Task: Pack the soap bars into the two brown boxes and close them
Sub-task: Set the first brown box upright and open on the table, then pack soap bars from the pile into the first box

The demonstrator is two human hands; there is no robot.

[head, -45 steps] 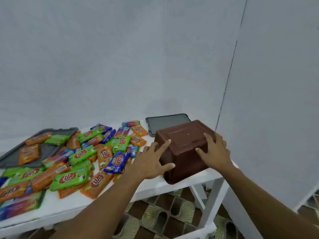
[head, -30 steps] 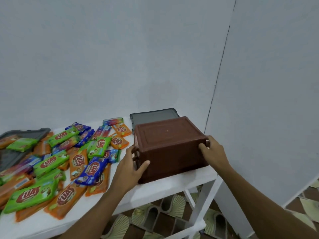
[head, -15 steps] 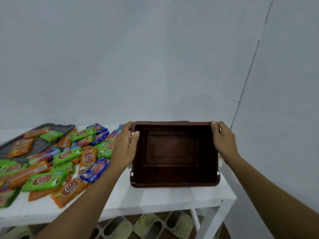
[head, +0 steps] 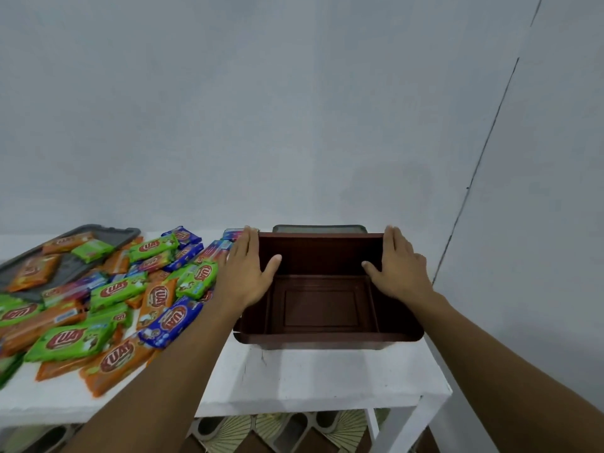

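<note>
Seen from the head camera, your left hand (head: 246, 273) and right hand (head: 400, 266) clasp the side walls of the rectangular brown plastic box (head: 322, 338), fingers pressed together outside and thumbs hooked inside, as it stands open-side up at the right end of the white table (head: 310, 377), just beside a heap of wrapped soap bars (head: 114, 289).

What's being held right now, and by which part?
The brown box, open side up: left hand clasps its left wall, right hand its right wall, thumbs inside.
</note>
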